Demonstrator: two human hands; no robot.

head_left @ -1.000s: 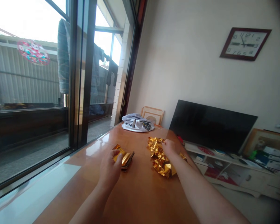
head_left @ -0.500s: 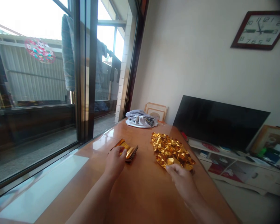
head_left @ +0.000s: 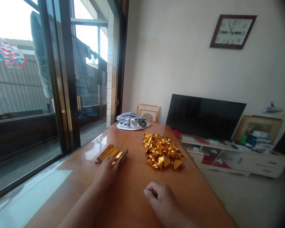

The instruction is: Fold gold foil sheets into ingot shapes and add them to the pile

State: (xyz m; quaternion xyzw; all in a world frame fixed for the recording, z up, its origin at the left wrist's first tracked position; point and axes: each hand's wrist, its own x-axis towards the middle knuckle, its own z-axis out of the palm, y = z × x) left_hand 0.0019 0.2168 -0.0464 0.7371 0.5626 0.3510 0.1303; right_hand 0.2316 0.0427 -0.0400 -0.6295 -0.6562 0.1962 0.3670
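My left hand (head_left: 106,172) rests on the near edge of a flat stack of gold foil sheets (head_left: 112,154) lying on the wooden table (head_left: 137,196). To its right lies a heap of folded, crumpled gold foil pieces (head_left: 161,151). My right hand (head_left: 162,199) hovers low over the table in front of the heap, fingers curled loosely, with nothing visible in it. It is apart from the heap.
A folded grey and white cloth (head_left: 131,121) lies at the table's far end, with a framed picture (head_left: 148,111) behind it. A glass sliding door (head_left: 38,95) runs along the left. A dark television (head_left: 204,115) and a low white cabinet (head_left: 239,156) stand at the right.
My right hand has drawn back from the gold heap toward me and to the left. My left hand stays on the foil stack. The view has shifted.
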